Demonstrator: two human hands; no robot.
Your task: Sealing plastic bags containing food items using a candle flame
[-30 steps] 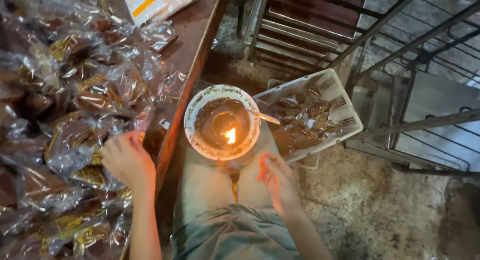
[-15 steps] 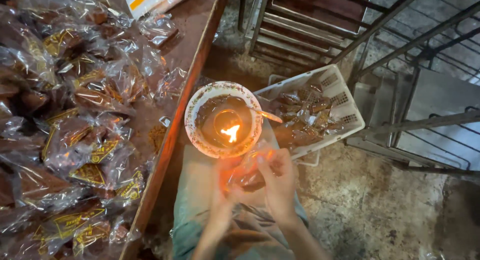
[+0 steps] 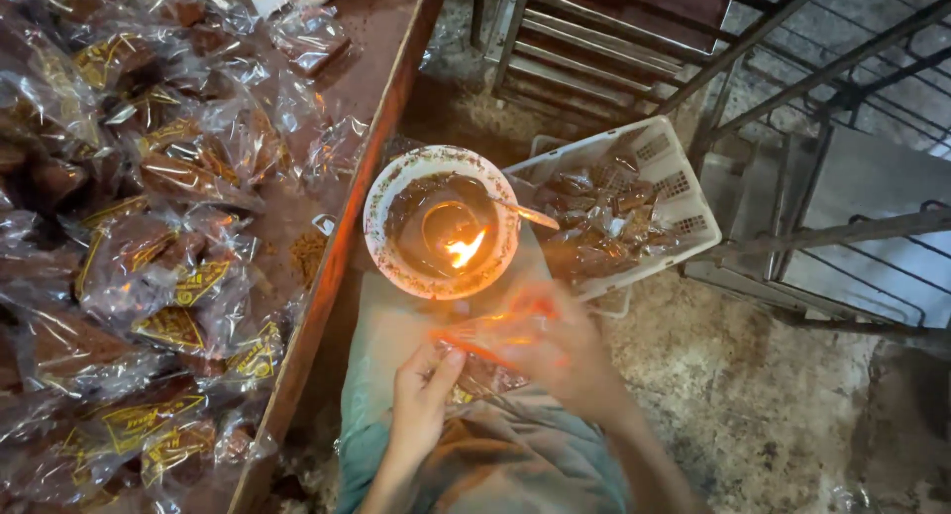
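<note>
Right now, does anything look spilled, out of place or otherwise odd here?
Yes. An open flame burns in the round bowl perched at the table edge, close to plastic-wrapped packets. Brown crumbs lie spilled on the table. Both hands, left and right, hold a clear packet nearby.

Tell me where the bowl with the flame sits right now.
In the head view, the bowl with the flame sits centre frame, just beyond both hands, between the wooden table edge on its left and the white basket on its right.
</note>
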